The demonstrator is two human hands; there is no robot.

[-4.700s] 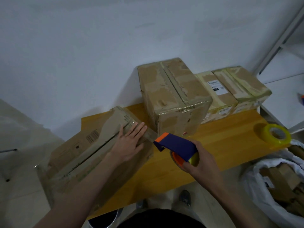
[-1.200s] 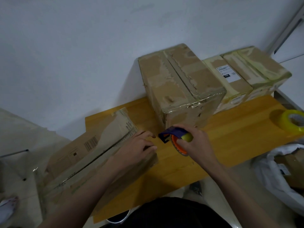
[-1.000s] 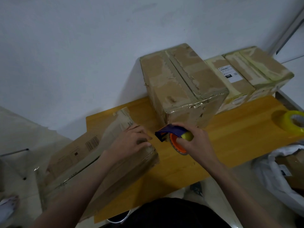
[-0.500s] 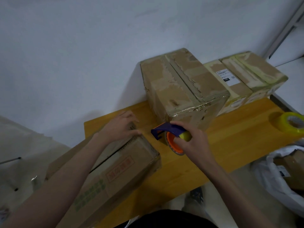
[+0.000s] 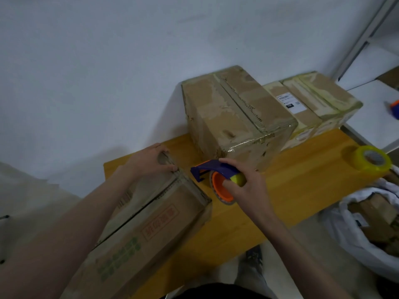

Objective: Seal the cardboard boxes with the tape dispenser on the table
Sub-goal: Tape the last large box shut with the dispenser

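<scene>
Two hands are working: the left hand (image 5: 151,161) is curling its fingers over the near box's (image 5: 151,225) far end, seemingly gripping it; the right hand (image 5: 248,186) is clutching the dispenser (image 5: 216,175) just beside it, over the table (image 5: 302,180).

A spare roll of yellow tape (image 5: 371,158) lies flat near the right end of the wooden table (image 5: 302,180). Below that end, on the floor, a white bag (image 5: 354,231) gapes open with brown cardboard scraps (image 5: 373,212) inside. A pale grey wall (image 5: 108,72) rises behind the table. At the far right stands a white shelving unit (image 5: 371,52) with a slanted metal upright, and on its lower shelf, at the frame edge, sits a small orange and blue object (image 5: 395,105), cut off from view. A dark shoe (image 5: 254,256) shows on the light floor (image 5: 28,197) under the table's near edge.
</scene>
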